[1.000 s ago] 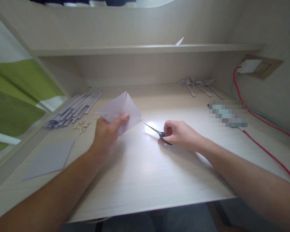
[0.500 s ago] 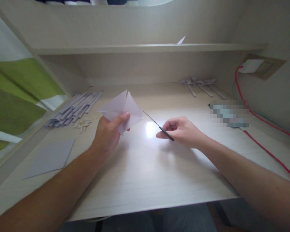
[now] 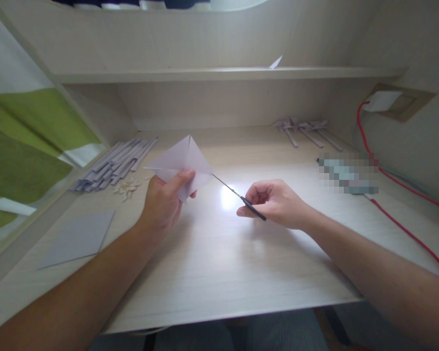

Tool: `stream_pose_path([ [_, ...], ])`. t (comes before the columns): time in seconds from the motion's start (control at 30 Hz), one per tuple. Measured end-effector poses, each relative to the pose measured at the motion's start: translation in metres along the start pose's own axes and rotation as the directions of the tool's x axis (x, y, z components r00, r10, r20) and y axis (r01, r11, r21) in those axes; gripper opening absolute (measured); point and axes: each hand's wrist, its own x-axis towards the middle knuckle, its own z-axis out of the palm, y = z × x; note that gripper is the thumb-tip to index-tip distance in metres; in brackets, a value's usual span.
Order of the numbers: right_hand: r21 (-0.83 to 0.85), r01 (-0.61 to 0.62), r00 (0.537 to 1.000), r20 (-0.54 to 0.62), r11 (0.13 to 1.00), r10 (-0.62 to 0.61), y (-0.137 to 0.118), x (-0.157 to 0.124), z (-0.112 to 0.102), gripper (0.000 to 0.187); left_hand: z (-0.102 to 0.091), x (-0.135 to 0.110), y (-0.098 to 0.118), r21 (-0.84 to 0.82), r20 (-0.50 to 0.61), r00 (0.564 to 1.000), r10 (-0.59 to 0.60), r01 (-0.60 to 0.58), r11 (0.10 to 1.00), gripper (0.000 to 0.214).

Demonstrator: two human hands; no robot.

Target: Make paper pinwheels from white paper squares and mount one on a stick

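Raised over the desk, my left hand (image 3: pixel 166 202) pinches a square of white paper (image 3: pixel 186 158), thumb on its face. Slits show at the top and left corners of the sheet. My right hand (image 3: pixel 274 202) is closed around the dark handles of a pair of scissors (image 3: pixel 237 194), seen edge-on. Their thin blades point up and left, and the tips meet the right corner of the paper. Whether the blades are parted there I cannot tell.
Paper sticks (image 3: pixel 117 163) are piled at left behind small pale pieces (image 3: pixel 126 187). Flat paper squares (image 3: pixel 78 239) lie nearer. Paper pinwheels on sticks (image 3: pixel 302 126) rest at the back right. A blurred-out device (image 3: pixel 346 173) with a red cable (image 3: pixel 406 231) lies at right, below a shelf (image 3: pixel 219 74).
The scissors' tips have come up to the paper's right corner, where a gap was before. The paper has turned slightly in my left hand.
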Motion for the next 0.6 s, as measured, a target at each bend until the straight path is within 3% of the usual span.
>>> stream_pose_path([
  [0.6,-0.044,0.019,0.999,-0.028,0.999,-0.02,-0.0022,-0.0007,-0.0004,0.036,0.001,-0.0006,0.0024,-0.003,-0.014,1.0,-0.018,0.018,1.0,0.014],
])
